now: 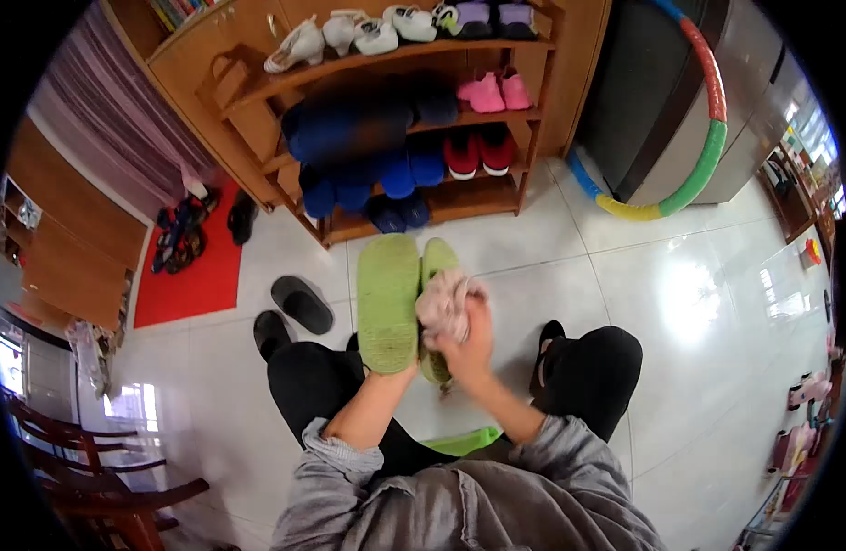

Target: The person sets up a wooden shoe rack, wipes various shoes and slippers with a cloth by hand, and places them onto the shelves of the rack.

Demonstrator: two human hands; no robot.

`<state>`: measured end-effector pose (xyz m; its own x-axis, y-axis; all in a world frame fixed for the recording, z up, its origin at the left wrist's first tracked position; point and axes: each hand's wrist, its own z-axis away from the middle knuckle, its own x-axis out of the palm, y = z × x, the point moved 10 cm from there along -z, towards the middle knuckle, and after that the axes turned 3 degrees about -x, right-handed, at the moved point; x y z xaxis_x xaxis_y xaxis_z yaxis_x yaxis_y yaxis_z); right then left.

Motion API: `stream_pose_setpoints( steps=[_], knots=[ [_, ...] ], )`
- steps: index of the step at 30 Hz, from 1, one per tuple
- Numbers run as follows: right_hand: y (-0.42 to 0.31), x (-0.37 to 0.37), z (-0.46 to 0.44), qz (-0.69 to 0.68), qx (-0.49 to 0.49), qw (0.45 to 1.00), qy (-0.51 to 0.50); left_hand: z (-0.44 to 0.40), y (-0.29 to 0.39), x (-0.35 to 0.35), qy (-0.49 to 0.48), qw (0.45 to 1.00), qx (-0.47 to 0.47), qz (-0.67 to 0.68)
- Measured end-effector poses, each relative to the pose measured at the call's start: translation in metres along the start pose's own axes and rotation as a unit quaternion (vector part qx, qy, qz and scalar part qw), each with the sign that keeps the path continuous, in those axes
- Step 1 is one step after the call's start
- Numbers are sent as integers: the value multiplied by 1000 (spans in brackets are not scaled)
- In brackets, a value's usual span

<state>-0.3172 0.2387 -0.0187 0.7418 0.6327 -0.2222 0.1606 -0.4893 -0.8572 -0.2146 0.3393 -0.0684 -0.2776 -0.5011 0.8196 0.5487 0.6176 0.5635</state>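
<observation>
A pair of green slippers is held up in front of me, one showing its flat sole (388, 303) and the other slipper (436, 257) turned on edge beside it. My left hand (392, 378) grips them from below; its fingers are hidden behind the sole. A crumpled pale pink cloth (444, 305) is bunched in my right hand (473, 342). It presses against the slipper on the right and covers its middle.
A wooden shoe rack (386, 62) with several pairs of shoes stands ahead. Dark slippers (302, 304) lie on the tiled floor at left, near a red mat (202, 275) with sandals. A hula hoop (712, 147) leans at right. Something bright green (469, 443) is below my arms.
</observation>
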Motion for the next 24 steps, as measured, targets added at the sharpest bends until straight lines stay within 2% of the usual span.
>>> stream_pose_setpoints(
  steps=[1, 2, 4, 5, 6, 7, 8, 9, 10, 11, 13, 15, 17, 18, 19, 20, 21, 22, 23, 24],
  knots=[
    [17, -9, -10, 19, 36, 998, 38, 2, -10, -2, -18, 1000, -4, -17],
    [36, -18, -21, 38, 68, 994, 77, 10, -18, 14, -88, 995, -8, 40],
    [70, -38, -48, 4, 117, 983, 142, 32, -24, 47, -95, 992, -75, 38],
    [77, -39, -50, -6, 141, 981, 132, 39, -23, 56, -98, 989, -106, 36],
    [82, -39, -53, -18, 166, 978, 123, 37, -33, 34, -18, 984, -169, 50],
    [80, -34, -57, -32, 190, 975, 113, 31, -27, 33, -54, 987, -141, 46],
    [75, -29, -51, -129, 215, 961, 115, 22, -23, 31, -90, 989, -111, 42],
    [65, -29, -47, -114, 210, 965, 108, 12, -21, 26, -125, 989, -75, 39],
    [57, -25, -42, -101, 204, 969, 92, 2, -21, 9, -173, 985, 0, -23],
    [46, -17, -34, -97, 200, 972, 71, -15, -35, -25, -131, 991, 5, -41],
    [-3, 13, -20, -166, 157, 974, -8, -20, -51, -51, -58, 994, -84, 50],
    [-17, 48, 5, -19, 34, 990, -137, -17, -38, -34, -169, 968, 56, -175],
    [30, 45, 22, -49, 37, 995, -76, 2, -10, -8, -83, 984, 74, -137],
    [36, 44, 4, -2, 75, 996, -51, 8, -7, -14, -43, 993, 84, -70],
    [38, 34, -16, 50, 115, 992, -23, 10, -23, -26, 59, 985, -11, -161],
    [36, 36, -42, -113, 168, 979, -15, 21, -41, -38, 141, 955, -122, -231],
    [39, 33, -57, -261, 226, 938, 7, 18, -56, -50, 163, 959, -85, -215],
    [44, 32, -62, -233, 211, 949, 16, 16, -55, -52, 178, 929, -74, -315],
    [49, 27, -57, -202, 196, 959, 28, 8, -70, -69, 173, 943, -77, -275],
    [51, 20, -50, -168, 179, 968, 41, 4, -60, -87, 211, 914, -51, -341]
  ],
)
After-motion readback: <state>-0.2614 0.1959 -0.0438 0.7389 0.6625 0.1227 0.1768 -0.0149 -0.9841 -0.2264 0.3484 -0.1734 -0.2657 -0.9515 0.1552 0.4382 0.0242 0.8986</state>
